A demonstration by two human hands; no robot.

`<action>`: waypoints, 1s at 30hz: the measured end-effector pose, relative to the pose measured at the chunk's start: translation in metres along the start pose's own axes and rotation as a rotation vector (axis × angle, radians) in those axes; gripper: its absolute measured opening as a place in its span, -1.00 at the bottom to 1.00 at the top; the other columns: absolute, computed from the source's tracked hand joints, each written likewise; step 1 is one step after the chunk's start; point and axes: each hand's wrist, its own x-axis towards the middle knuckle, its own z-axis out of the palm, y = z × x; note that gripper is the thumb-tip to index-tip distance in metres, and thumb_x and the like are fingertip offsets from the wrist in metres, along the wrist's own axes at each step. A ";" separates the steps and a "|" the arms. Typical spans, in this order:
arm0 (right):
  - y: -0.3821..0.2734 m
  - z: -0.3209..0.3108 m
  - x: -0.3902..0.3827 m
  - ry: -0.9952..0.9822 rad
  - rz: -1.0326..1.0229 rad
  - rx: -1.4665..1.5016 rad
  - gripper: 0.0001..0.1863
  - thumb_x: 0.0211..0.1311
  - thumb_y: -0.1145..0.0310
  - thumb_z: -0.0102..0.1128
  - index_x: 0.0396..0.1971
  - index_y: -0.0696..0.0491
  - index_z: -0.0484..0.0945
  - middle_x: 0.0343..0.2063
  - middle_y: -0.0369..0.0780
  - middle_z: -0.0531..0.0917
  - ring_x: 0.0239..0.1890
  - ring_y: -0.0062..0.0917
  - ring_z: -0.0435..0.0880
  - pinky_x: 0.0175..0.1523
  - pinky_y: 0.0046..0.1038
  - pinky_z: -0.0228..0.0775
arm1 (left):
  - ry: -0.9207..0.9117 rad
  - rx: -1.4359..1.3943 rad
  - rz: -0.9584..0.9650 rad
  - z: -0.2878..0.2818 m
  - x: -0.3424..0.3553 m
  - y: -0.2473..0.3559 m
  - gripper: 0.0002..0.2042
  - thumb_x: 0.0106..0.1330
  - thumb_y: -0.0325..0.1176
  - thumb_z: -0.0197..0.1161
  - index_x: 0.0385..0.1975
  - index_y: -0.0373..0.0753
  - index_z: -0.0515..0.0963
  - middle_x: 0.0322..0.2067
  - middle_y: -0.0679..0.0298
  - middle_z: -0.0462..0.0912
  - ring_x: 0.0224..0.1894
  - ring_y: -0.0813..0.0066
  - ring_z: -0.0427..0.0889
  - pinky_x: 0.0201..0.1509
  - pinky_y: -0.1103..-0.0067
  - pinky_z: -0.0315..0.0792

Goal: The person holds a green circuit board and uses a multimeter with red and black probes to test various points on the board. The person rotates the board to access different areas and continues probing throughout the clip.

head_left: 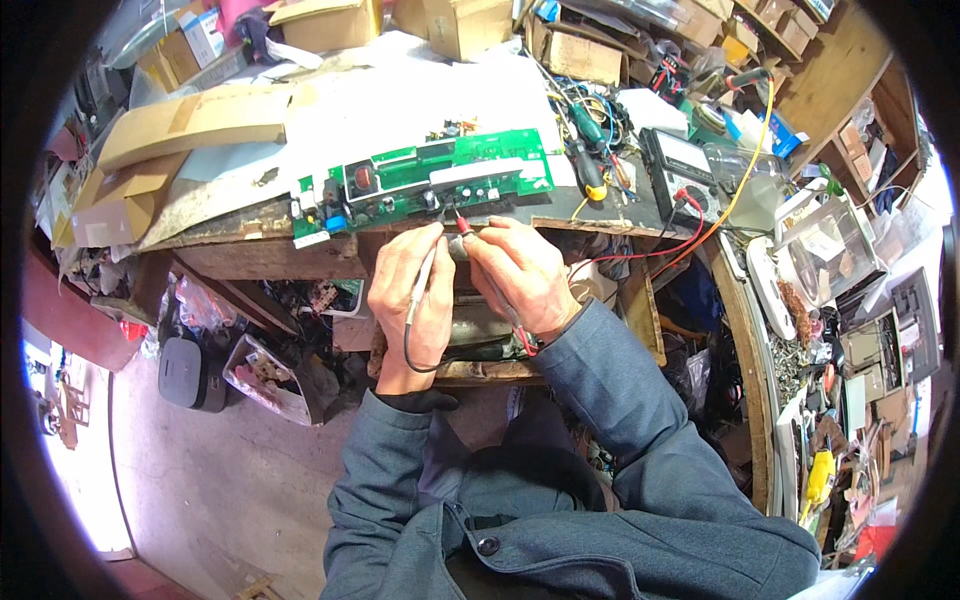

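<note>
A long green circuit board lies along the front edge of the cluttered workbench, with white, black and blue parts mounted on it. My left hand pinches a test probe with a dark lead hanging in a loop below. In my right hand is a red test probe, its lead coming out under the palm. Both probe tips are close together at the board's near edge; whether they touch it is too small to tell. Off to the right, a dark multimeter has a red lead plugged in.
Green and yellow-black screwdrivers lie between board and multimeter. A yellow-orange cable arcs down the right side. Flattened cardboard rests at left, boxes stand behind. Below the bench sit a grey bin and an open carton.
</note>
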 end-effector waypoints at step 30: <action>-0.001 0.000 0.000 0.019 0.002 0.014 -0.61 0.15 0.50 0.48 0.01 0.19 0.72 -0.11 -0.09 0.76 -0.07 -0.19 0.80 0.25 -0.11 0.69 | 0.000 0.018 0.015 0.001 0.000 0.001 -0.79 0.34 -0.64 0.46 -0.06 -0.34 0.77 -0.10 0.06 0.83 -0.05 0.13 0.81 0.11 0.33 0.67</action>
